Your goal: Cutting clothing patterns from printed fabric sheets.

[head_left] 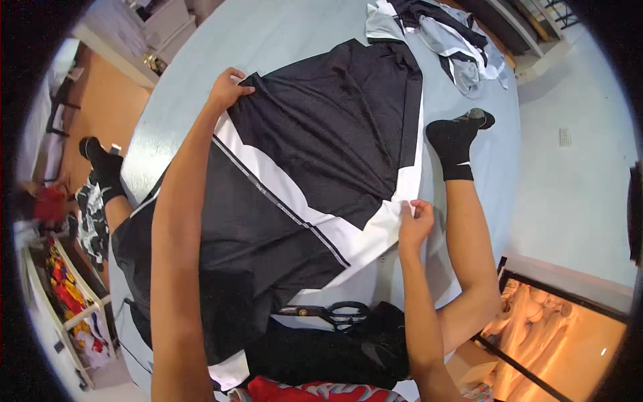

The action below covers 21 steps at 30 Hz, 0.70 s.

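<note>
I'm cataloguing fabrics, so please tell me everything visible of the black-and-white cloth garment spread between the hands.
The black-and-white cloth garment lies spread and creased on the pale grey-blue table. A curving white band separates its large dark areas, beside a narrow dark strip with pale markings; white also edges its right side. The material looks thin and soft. The left hand holds its upper-left edge, the right hand pinches white fabric at the right. Its exact type is unclear.

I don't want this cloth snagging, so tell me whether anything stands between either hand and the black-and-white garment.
Nothing visible does: the left hand is on the garment's far left corner, and the right hand touches its white right edge. The scissors lie beyond its near edge, between neither hand and the cloth.
</note>
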Each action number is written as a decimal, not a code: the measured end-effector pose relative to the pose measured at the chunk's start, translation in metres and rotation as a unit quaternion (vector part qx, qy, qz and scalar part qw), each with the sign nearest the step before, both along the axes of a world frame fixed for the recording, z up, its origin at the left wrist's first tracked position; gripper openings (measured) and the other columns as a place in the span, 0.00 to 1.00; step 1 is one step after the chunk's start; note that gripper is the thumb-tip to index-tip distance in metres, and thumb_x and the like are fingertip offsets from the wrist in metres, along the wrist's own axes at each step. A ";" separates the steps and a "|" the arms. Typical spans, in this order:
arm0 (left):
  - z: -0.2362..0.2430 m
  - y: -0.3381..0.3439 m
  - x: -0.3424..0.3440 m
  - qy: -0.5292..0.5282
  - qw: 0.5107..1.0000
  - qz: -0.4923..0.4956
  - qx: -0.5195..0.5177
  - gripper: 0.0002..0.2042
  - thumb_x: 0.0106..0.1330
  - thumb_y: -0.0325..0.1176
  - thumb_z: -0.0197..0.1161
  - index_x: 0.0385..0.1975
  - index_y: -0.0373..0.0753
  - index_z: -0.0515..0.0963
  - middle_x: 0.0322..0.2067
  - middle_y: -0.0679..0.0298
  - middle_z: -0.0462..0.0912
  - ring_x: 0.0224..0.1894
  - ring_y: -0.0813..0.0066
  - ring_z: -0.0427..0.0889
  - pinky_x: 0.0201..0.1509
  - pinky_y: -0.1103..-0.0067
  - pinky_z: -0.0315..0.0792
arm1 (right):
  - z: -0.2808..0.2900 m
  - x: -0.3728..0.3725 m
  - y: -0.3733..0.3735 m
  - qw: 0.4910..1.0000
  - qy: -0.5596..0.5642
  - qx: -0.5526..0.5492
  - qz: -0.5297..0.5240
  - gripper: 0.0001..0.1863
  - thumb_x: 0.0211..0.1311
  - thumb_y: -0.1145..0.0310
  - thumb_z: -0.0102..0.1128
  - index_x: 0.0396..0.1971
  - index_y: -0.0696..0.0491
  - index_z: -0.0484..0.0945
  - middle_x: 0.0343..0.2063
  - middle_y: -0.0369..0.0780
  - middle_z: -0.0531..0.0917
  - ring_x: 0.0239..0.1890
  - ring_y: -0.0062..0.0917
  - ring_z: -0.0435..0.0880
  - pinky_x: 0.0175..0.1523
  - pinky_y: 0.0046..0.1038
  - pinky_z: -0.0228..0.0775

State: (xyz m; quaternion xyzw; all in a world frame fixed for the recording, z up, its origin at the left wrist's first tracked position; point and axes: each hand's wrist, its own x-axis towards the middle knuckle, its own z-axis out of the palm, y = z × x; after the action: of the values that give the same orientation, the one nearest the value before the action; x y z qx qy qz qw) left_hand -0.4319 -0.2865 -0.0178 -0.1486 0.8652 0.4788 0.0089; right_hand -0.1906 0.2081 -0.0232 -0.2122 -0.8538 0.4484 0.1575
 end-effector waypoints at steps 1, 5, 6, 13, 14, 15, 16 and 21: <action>0.003 0.002 -0.001 0.022 1.000 0.010 0.012 0.20 0.52 0.24 0.78 0.46 0.39 0.79 0.32 0.61 0.83 0.34 0.71 0.81 0.43 0.73 0.76 | -0.001 0.002 0.003 1.000 0.004 0.020 -0.001 0.07 0.61 0.78 0.67 0.35 0.56 0.76 0.29 0.35 0.78 0.32 0.20 0.75 0.40 0.26 0.69; 0.014 -0.014 -0.012 0.118 0.989 0.069 0.046 0.27 0.52 0.24 0.77 0.54 0.41 0.80 0.37 0.58 0.84 0.36 0.69 0.82 0.44 0.72 0.77 | 0.002 0.006 0.011 0.995 -0.036 0.091 -0.024 0.07 0.60 0.78 0.64 0.37 0.56 0.78 0.31 0.41 0.80 0.34 0.31 0.79 0.45 0.32 0.71; 0.014 -0.022 -0.014 0.157 0.983 0.082 0.046 0.28 0.52 0.24 0.77 0.56 0.41 0.80 0.38 0.57 0.84 0.37 0.69 0.83 0.44 0.71 0.78 | 0.005 0.008 0.013 0.990 -0.057 0.125 -0.033 0.07 0.60 0.78 0.63 0.37 0.55 0.78 0.31 0.42 0.80 0.34 0.34 0.79 0.46 0.33 0.71; 0.000 -0.045 0.015 0.047 0.965 -0.055 -0.252 0.31 0.56 0.59 0.75 0.48 0.36 0.85 0.34 0.51 0.89 0.40 0.59 0.89 0.51 0.66 0.80 | 0.026 0.022 -0.011 0.964 -0.020 0.265 -0.012 0.23 0.62 0.74 0.64 0.58 0.52 0.73 0.62 0.48 0.71 0.63 0.49 0.73 0.68 0.46 0.63; -0.001 -0.040 0.020 0.047 0.964 -0.078 -0.251 0.25 0.61 0.54 0.75 0.44 0.36 0.86 0.35 0.55 0.87 0.37 0.70 0.85 0.44 0.70 0.78 | 0.028 0.020 -0.020 0.946 0.016 0.324 0.005 0.25 0.62 0.73 0.64 0.60 0.52 0.72 0.64 0.48 0.70 0.64 0.50 0.71 0.70 0.47 0.61; 0.001 -0.038 0.023 0.020 0.974 -0.091 -0.207 0.23 0.62 0.53 0.74 0.40 0.36 0.86 0.34 0.57 0.86 0.35 0.72 0.82 0.41 0.71 0.76 | 0.030 0.015 -0.027 0.950 0.051 0.302 0.054 0.25 0.63 0.70 0.65 0.60 0.52 0.74 0.66 0.48 0.70 0.68 0.51 0.67 0.73 0.50 0.57; 0.003 -0.034 0.024 0.000 0.981 -0.119 -0.155 0.21 0.63 0.51 0.74 0.36 0.36 0.85 0.33 0.59 0.86 0.33 0.74 0.80 0.38 0.71 0.75 | 0.032 0.007 -0.035 0.947 0.067 0.294 0.115 0.24 0.63 0.69 0.65 0.60 0.52 0.75 0.66 0.49 0.71 0.69 0.51 0.67 0.73 0.50 0.56; 0.017 -0.036 0.012 0.028 0.973 -0.200 -0.115 0.11 0.56 0.34 0.75 0.33 0.37 0.82 0.31 0.60 0.84 0.36 0.69 0.81 0.42 0.70 0.75 | 0.029 -0.076 -0.053 0.953 0.064 0.151 0.256 0.21 0.67 0.63 0.64 0.58 0.54 0.78 0.66 0.50 0.73 0.71 0.50 0.66 0.75 0.50 0.55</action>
State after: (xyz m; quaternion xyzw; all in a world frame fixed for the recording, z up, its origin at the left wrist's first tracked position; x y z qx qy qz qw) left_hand -0.4202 -0.3228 -0.0007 0.0411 0.9264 0.3690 0.0629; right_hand -0.2662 0.1555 0.0056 0.0686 -0.9253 0.3526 0.1216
